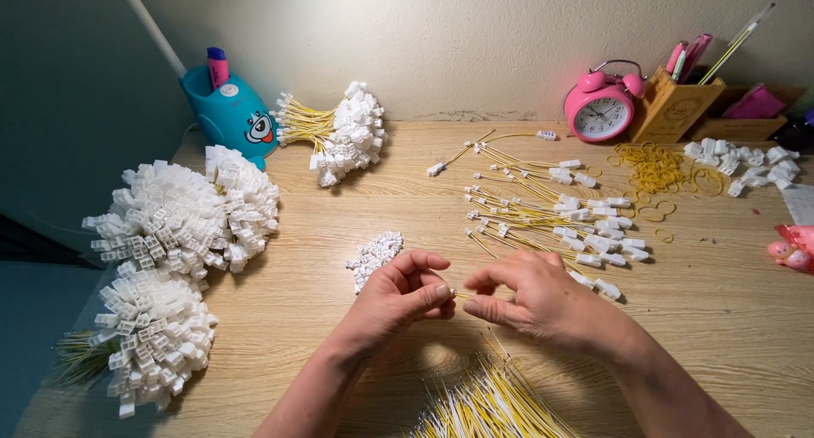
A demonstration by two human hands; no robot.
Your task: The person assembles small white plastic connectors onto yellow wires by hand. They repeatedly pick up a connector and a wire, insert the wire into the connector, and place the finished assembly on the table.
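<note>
My left hand [397, 295] and right hand [530, 295] meet at the middle of the bench [712, 319], fingertips almost touching. Between them I pinch a thin yellow wire [459, 295]; only a short stretch of it shows in the gap, and the rest is covered by my fingers. Whether a connector sits on its end I cannot tell. Both hands are pressed closed in a pinch, the left thumb laid over the forefinger, the right fingers curled down over the wire.

Taking my hands as the landmark: just beyond the left hand lies a small heap of loose white connectors [375, 256]. Beyond the right hand lies a spread of finished yellow leads with white plugs [555, 209]; the nearest ones run under my right knuckles and are partly hidden. Nearer to me than the hands, a bundle of bare yellow and white wires [492, 404] is cut off by the lower edge of the frame.

Well to the left of the hands stand two large bunches of white-plugged leads [182, 213], the lower one [153, 340] hiding its wires save a few ends. Far beyond, by the wall, sit another bunch [343, 133], a teal pen holder [229, 111], a pink alarm clock [600, 107] and a wooden organiser [678, 107]. Far right of the hands are yellow rubber bands [653, 167], more white connectors [742, 162], and a pink object [793, 250] cut off at the edge, not identifiable.
</note>
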